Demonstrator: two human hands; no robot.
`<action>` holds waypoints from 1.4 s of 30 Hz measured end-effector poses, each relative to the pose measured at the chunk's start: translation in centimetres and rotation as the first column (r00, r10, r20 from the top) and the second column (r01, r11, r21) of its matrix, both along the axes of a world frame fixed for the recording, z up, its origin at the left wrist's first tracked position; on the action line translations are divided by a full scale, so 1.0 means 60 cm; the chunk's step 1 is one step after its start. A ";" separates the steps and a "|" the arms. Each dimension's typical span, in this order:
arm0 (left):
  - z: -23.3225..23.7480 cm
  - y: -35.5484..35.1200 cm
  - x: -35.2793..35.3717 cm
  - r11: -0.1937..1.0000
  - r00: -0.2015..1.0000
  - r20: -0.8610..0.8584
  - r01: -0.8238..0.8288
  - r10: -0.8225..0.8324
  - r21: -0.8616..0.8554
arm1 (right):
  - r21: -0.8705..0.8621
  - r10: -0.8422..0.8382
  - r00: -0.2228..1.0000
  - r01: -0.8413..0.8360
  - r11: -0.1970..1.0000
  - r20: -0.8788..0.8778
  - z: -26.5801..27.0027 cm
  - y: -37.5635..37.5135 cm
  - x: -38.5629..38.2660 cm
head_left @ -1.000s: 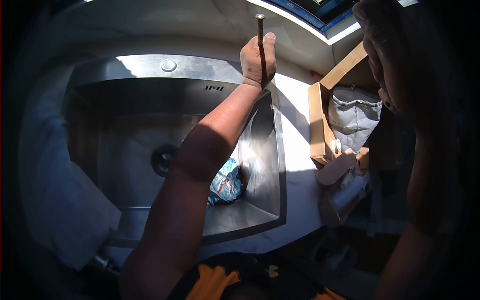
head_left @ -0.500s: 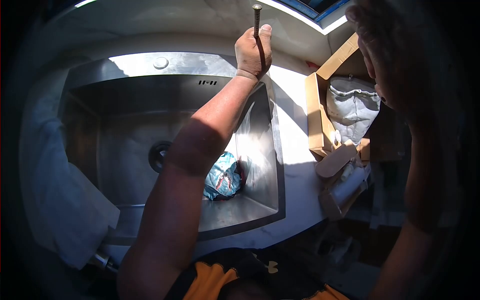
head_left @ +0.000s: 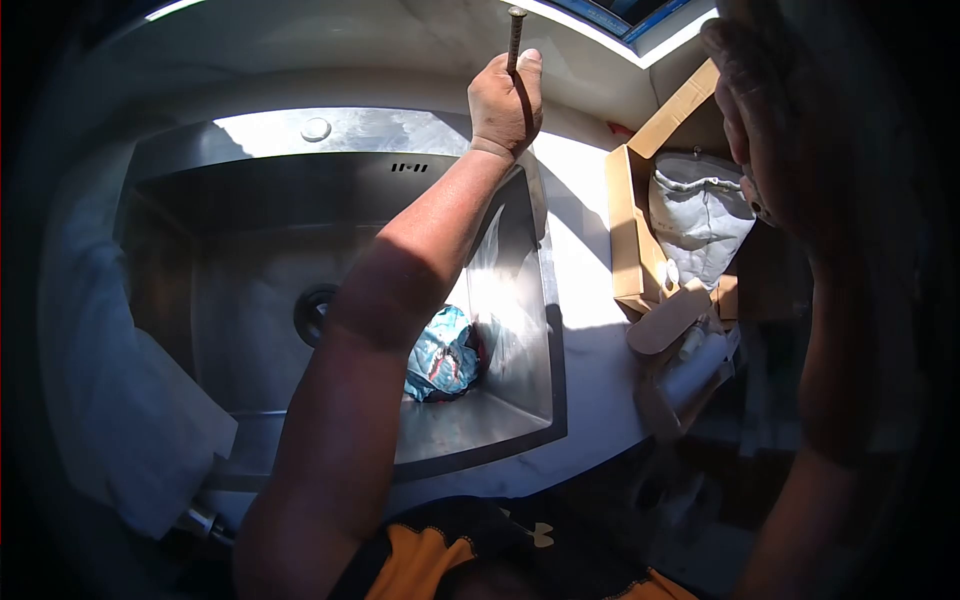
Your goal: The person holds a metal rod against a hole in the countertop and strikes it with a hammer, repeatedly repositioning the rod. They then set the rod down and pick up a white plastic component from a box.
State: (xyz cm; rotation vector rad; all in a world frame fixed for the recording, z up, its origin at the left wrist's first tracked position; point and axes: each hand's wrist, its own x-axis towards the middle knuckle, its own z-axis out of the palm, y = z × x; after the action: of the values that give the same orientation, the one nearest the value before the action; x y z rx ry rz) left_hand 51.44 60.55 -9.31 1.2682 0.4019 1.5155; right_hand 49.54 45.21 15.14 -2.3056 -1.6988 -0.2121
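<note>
My left hand (head_left: 505, 108) is closed in a fist beyond the sink's far right corner, near the wall. Out of its top stands a ridged metal rod (head_left: 515, 42) with a small round flat head, nearly upright; its lower part is hidden in the fist. My right hand (head_left: 770, 130) is raised in deep shade at the upper right, fingers curled. What it grips is too dark to make out. Beneath my left arm, a crumpled blue patterned cloth (head_left: 442, 355) lies in the steel sink (head_left: 250, 280).
To the right, an open cardboard box (head_left: 627, 235) holds a whitish cloth bag (head_left: 698, 215). Several packaged items, including a white roll (head_left: 693, 368), lie in front of it. A pale cloth (head_left: 130, 390) drapes over the left counter. A window (head_left: 640, 15) borders the wall above.
The view has shifted slightly. My left hand keeps its grip on the rod in nearly the same place, and my right hand stays raised, moving only a little.
</note>
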 end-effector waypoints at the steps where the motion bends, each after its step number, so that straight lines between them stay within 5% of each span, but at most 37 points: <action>1: 0.004 0.002 -0.001 1.000 1.000 0.014 -0.009 0.008 0.013 | 0.002 -0.003 1.000 0.003 1.000 -0.003 -0.002 0.001 0.007; 3: 0.020 0.005 -0.002 0.999 1.000 -0.011 0.026 -0.027 -0.032 | -0.141 0.024 0.928 0.030 0.990 0.371 0.006 0.013 0.019; 8: 0.010 -0.009 0.006 0.999 0.998 -0.062 0.035 -0.033 0.028 | -0.054 -0.180 0.976 0.188 0.981 0.124 0.003 -0.020 0.037; 10: 0.005 -0.011 0.008 0.998 0.988 -0.141 0.064 -0.063 0.007 | -0.043 0.095 0.918 -0.085 0.995 0.386 -0.033 -0.013 0.053; 11: 0.006 -0.004 0.015 0.998 0.989 -0.135 0.057 -0.055 0.016 | -0.035 0.098 0.914 -0.092 0.995 0.393 -0.016 -0.019 0.065; 15: -0.012 0.002 0.013 0.999 0.989 -0.141 0.045 -0.041 0.030 | -0.114 -0.013 0.975 0.039 0.993 0.223 0.028 -0.054 0.042; 20: 0.049 0.025 -0.034 0.957 0.920 0.317 0.274 -0.231 -0.097 | 0.023 -0.165 0.981 0.169 0.985 -0.106 -0.026 -0.118 0.034; 21: 0.060 0.027 -0.058 0.960 0.927 0.264 0.280 -0.264 -0.022 | 0.092 -0.181 0.969 0.198 0.976 -0.167 -0.044 -0.133 0.046; 23: 0.047 0.043 -0.048 0.952 0.930 0.294 0.270 -0.220 -0.143 | 0.126 -0.237 0.892 0.305 0.944 -0.384 -0.071 -0.161 0.069; 24: 0.098 0.034 -0.069 0.941 0.892 0.326 0.338 -0.313 -0.020 | 0.075 -0.279 0.802 0.371 0.926 -0.528 -0.080 -0.176 0.078; 26: 0.092 0.036 -0.059 0.937 0.916 0.229 0.348 -0.331 -0.038 | 0.078 -0.267 0.730 0.401 0.913 -0.630 -0.102 -0.206 0.088; 29: 0.047 0.042 -0.031 0.947 0.948 0.098 0.310 -0.302 -0.081 | 0.104 -0.221 0.668 0.411 0.906 -0.711 -0.132 -0.242 0.095; 37: 0.018 0.021 0.003 0.907 0.941 0.109 0.338 -0.320 -0.253 | 0.134 -0.192 0.560 0.489 0.862 -0.806 -0.170 -0.307 0.110; 42: 0.026 0.013 -0.012 0.923 0.935 0.226 0.321 -0.273 -0.211 | 0.119 -0.190 0.524 0.499 0.858 -0.830 -0.179 -0.319 0.119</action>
State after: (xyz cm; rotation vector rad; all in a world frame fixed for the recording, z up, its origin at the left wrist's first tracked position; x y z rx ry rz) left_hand 50.72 61.35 -7.77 0.9306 0.2462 1.2695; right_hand 56.66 26.07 4.38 -1.9537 -0.6499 0.3912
